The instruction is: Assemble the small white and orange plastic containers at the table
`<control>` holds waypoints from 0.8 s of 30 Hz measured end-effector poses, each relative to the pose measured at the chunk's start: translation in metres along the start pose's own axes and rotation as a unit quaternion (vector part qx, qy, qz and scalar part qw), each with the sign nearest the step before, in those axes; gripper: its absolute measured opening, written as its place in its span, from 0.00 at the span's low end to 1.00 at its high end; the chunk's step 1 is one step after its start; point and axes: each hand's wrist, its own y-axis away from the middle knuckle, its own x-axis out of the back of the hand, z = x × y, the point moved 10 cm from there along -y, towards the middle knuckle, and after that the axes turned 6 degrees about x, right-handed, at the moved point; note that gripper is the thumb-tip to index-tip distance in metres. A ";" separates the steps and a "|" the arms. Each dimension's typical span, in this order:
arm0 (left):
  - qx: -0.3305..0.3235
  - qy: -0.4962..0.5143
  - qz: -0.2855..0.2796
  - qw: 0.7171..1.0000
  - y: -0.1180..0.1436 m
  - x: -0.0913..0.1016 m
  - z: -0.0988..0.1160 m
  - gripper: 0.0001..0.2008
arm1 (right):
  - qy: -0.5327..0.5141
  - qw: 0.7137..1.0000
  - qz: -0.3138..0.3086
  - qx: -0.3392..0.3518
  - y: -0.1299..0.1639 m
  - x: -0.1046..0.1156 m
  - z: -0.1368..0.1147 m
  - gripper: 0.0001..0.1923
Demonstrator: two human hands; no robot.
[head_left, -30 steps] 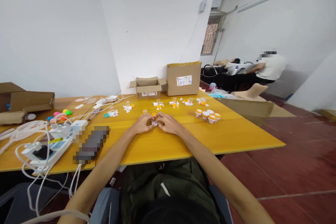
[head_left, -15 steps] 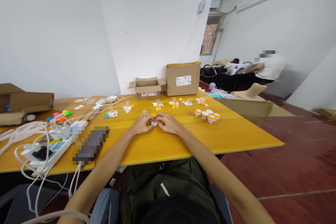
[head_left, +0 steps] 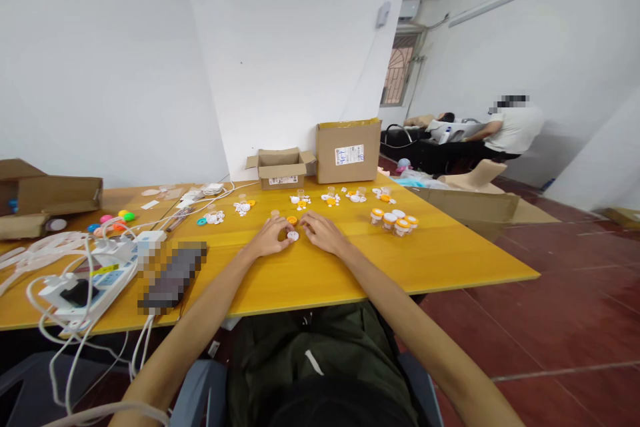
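1. A yellow table (head_left: 450, 257) spreads beneath and around the fingers, giving both forearms a surface to work over.
2. A large cardboard box (head_left: 347, 152) stands well beyond the fingers, against the wall, probably to keep it out of the way.
3. A smaller open carton (head_left: 283, 173) sits just left of that box, also far past the fingertips, flaps spread.
4. The left hand (head_left: 269, 239) has thumb and fingers closing on a white disc (head_left: 293, 235), seemingly by its edge, which leaves the other side exposed.
5. The right hand (head_left: 323, 235) curves in opposite, fingers bent, tips near the disc but apparently apart from it; whether they pinch anything, I cannot tell.
6. Capped jars (head_left: 395, 219) cluster to the right of the right fingers, perhaps grouped to stay separate from the loose parts.
7. Piles of small parts (head_left: 243, 207) form a row beyond the fingers, seemingly sorted.
8. An orange cap (head_left: 292, 220) lies just past the fingertips, within easy reach.
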 end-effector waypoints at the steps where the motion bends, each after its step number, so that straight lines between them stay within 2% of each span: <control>1: -0.001 0.000 0.000 1.000 0.000 0.000 0.000 0.06 | 0.001 1.000 0.001 -0.004 0.000 -0.001 0.002 0.10; 9: -0.001 0.015 0.026 1.000 0.002 0.012 0.000 0.08 | 0.006 1.000 0.002 0.020 -0.003 -0.008 -0.001 0.14; 14: 0.043 0.029 0.111 0.992 0.001 0.036 -0.014 0.07 | 0.031 0.999 -0.013 0.022 -0.005 -0.017 0.001 0.18; 18: 0.092 0.036 0.189 0.977 0.004 0.053 -0.031 0.08 | 0.031 0.999 -0.006 0.013 -0.004 -0.015 0.005 0.14; 24: 0.121 0.025 0.200 0.972 0.006 0.054 -0.044 0.07 | 0.026 1.000 0.000 -0.003 -0.002 -0.007 0.006 0.08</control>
